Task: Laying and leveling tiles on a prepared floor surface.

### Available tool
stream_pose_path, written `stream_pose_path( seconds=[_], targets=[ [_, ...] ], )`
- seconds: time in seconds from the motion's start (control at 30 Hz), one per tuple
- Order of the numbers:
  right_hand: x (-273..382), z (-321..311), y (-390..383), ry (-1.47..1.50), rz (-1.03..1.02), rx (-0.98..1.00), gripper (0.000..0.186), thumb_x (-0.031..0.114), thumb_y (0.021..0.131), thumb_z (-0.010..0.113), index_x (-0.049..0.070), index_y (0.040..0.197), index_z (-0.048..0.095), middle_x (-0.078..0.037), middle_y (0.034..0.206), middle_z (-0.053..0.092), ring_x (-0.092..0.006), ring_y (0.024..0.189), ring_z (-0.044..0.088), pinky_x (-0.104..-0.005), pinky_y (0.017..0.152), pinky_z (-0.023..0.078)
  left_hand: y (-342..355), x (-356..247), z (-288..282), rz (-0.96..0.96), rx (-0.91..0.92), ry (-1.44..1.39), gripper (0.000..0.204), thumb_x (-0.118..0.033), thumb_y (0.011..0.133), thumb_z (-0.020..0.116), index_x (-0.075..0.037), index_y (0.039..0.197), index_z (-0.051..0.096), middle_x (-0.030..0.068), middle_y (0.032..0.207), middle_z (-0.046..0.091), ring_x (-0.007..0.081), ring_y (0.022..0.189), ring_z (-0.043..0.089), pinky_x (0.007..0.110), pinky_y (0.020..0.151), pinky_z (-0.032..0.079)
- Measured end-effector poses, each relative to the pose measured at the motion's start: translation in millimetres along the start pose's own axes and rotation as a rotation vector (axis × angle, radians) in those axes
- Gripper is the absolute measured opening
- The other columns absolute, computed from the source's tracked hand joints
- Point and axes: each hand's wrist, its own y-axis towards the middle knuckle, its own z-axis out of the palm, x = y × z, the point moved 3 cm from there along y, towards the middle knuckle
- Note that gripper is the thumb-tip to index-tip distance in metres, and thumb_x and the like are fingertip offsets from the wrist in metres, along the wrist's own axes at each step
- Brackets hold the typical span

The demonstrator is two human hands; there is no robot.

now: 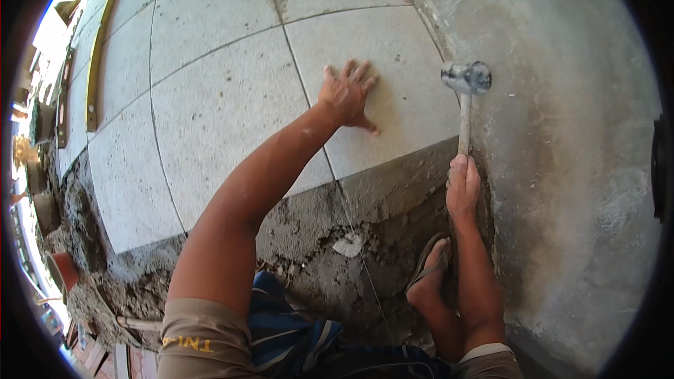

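Note:
My left hand point(345, 95) lies with its fingers spread on a large pale floor tile point(407, 126). My right hand point(463, 188) is closed round the light handle of a mallet point(466, 78). The mallet's dark head, smeared with white, is by the tile's right edge, next to the grey wall; I cannot tell whether it touches anything. Wet grey mortar point(400, 179) shows along the tile's near edge. Other laid tiles point(225, 105) adjoin it to the left and beyond, with dark joints between them.
A yellow spirit level point(104, 49) lies on the tiles at the far left. Rough mortar and soil point(309, 238) spread before me, crossed by a thin string point(371, 277). My sandalled foot point(430, 274) stands there. A smooth grey wall point(569, 189) rises at right; a reddish container point(62, 271) sits lower left.

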Motion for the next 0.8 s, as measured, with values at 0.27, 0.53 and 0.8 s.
stream_pose_path(
  seconds=[0.27,0.53,0.8],
  targets=[
    [-25,41,80,-0.517,-0.069,0.08,0.045,0.042,0.106,0.044,-0.001,0.101,0.055,-0.028,0.089,0.065,-0.0515,0.081,0.062,-0.0548,0.071,0.048,6,-13,0,0.0,0.076,-0.058,0.129,-0.078,0.053,0.082,-0.019,0.158,0.036,0.0098,0.168,0.023,0.0347,0.153,0.022,0.067,0.115,0.026],
    [16,55,74,-0.347,-0.045,-0.002,0.049,0.048,0.105,0.043,0.0,0.103,0.055,-0.031,0.093,0.065,-0.0537,0.093,0.062,-0.0575,0.076,0.047,8,-7,-3,-0.023,0.085,-0.034,0.128,-0.077,0.05,0.084,-0.019,0.156,0.039,0.0106,0.164,0.029,0.0357,0.149,0.03,0.066,0.11,0.034],
    [44,47,77,-0.046,-0.226,-0.238,0.048,0.046,0.106,0.043,-0.001,0.104,0.054,-0.031,0.091,0.065,-0.0532,0.091,0.062,-0.056,0.075,0.047,16,-16,-16,-0.026,0.106,-0.001,0.127,-0.073,0.047,0.088,-0.026,0.155,0.04,0.0091,0.157,0.036,0.0364,0.142,0.038,0.065,0.101,0.044]
  ],
)
